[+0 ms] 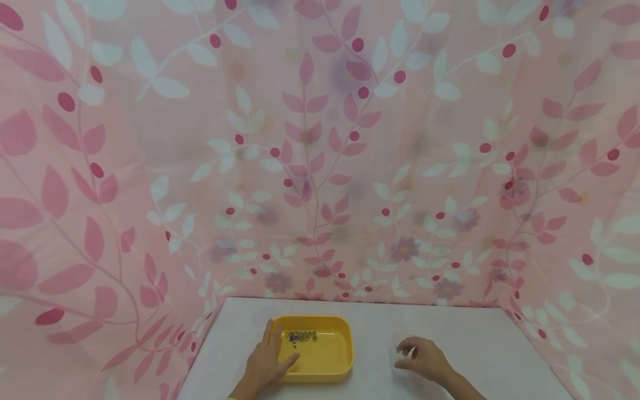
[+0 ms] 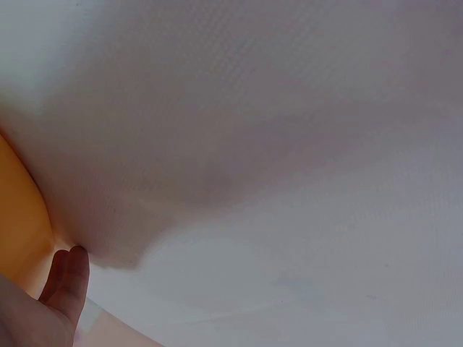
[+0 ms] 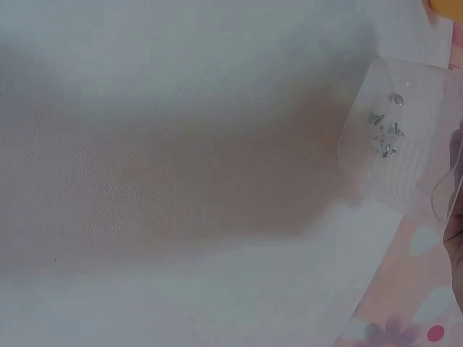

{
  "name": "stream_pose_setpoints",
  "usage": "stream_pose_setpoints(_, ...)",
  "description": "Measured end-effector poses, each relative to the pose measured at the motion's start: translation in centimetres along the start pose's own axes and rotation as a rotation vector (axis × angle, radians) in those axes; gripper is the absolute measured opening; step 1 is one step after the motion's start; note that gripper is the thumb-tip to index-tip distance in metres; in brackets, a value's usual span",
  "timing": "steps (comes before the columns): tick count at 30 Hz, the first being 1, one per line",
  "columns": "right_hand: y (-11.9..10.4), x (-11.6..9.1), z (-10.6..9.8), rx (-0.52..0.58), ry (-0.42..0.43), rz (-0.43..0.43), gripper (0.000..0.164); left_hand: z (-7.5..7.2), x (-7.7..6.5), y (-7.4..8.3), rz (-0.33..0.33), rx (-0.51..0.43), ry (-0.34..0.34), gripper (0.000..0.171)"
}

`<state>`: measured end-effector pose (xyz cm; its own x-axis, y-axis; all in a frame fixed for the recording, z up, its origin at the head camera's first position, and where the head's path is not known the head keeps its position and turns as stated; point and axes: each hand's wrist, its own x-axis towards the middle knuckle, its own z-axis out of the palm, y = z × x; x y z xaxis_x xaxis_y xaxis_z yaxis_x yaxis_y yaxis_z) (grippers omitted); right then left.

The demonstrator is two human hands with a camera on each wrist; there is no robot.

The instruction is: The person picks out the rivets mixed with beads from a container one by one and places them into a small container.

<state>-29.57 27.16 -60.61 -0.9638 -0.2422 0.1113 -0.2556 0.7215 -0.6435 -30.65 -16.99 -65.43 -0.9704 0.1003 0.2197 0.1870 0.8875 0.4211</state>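
Note:
My left hand (image 1: 266, 358) lies at the left side of a yellow tray (image 1: 345, 350), fingers spread and thumb reaching over its near left part. In the left wrist view, straight fingertips (image 2: 72, 271) show beside the tray's yellow wall (image 2: 22, 210). Small shiny pieces (image 1: 301, 336), one dark blue, sit in the tray toward the far left. My right hand (image 1: 425, 358) is over a clear plastic box (image 1: 398, 371), fingers bent and thumb apart from them. Small silvery metal bits (image 3: 387, 137) lie in that box; in the right wrist view the hand shows only at the edge.
A white-covered table (image 1: 370, 355) carries the tray and the box, with a stretch of tabletop between them. Pink leaf-patterned curtains (image 1: 320, 166) stand behind the table and along both sides.

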Motion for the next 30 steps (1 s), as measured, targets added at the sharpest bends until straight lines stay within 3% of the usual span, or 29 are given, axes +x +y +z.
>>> stream_pose_setpoints(11, 0.4, -0.8, -0.2, -0.047, -0.050, -0.088, 0.011, -0.3, -0.1, 0.3, 0.012, 0.009, 0.034, 0.090)
stream_pose_setpoints(19, -0.3, -1.3, -0.3, -0.049, -0.048, -0.086, 0.014, 0.0, 0.0, -0.1, 0.001, -0.007, 0.025, 0.091)
stream_pose_setpoints(27, -0.7, -1.2, 0.1, -0.075, 0.020, -0.126, 0.017, 0.1, 0.1, -0.3, 0.012, -0.014, 0.030, 0.090)
stream_pose_setpoints(30, -0.6, -1.3, 0.2, -0.076, 0.054, -0.102, 0.021, 0.1, 0.0, -0.2, 0.026, -0.023, 0.026, 0.089)
